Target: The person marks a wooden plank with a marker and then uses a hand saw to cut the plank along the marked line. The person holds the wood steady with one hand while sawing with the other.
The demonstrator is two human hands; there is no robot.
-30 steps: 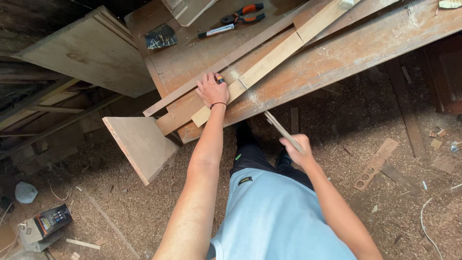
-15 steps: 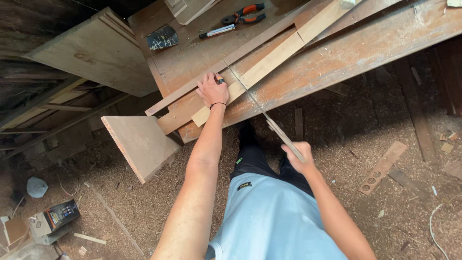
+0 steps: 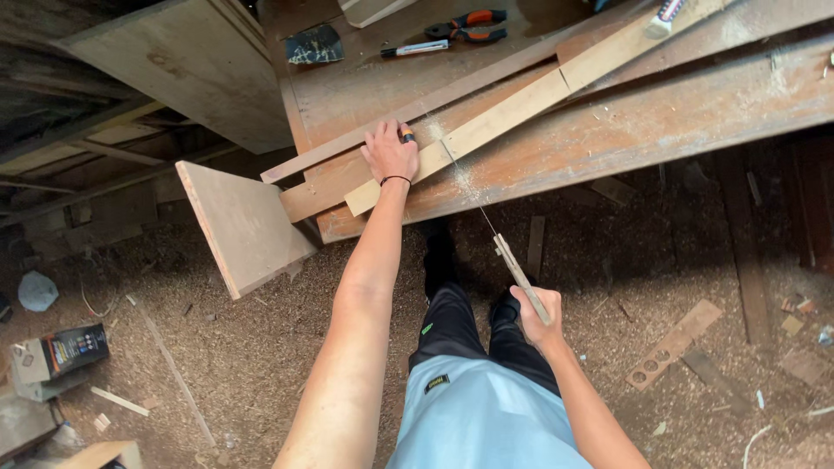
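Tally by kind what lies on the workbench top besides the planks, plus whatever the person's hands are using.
Hand saw: 1, gripped by the right hand
Pale wood strip: 1, pressed by the left hand
Pliers, orange and black handles: 1
Marker pen: 1
Dark card: 1
Total: 5

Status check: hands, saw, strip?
Left hand flat on light wood strip, pinning it. Right hand grips saw handle, blade in the cut. Nothing blocking it.
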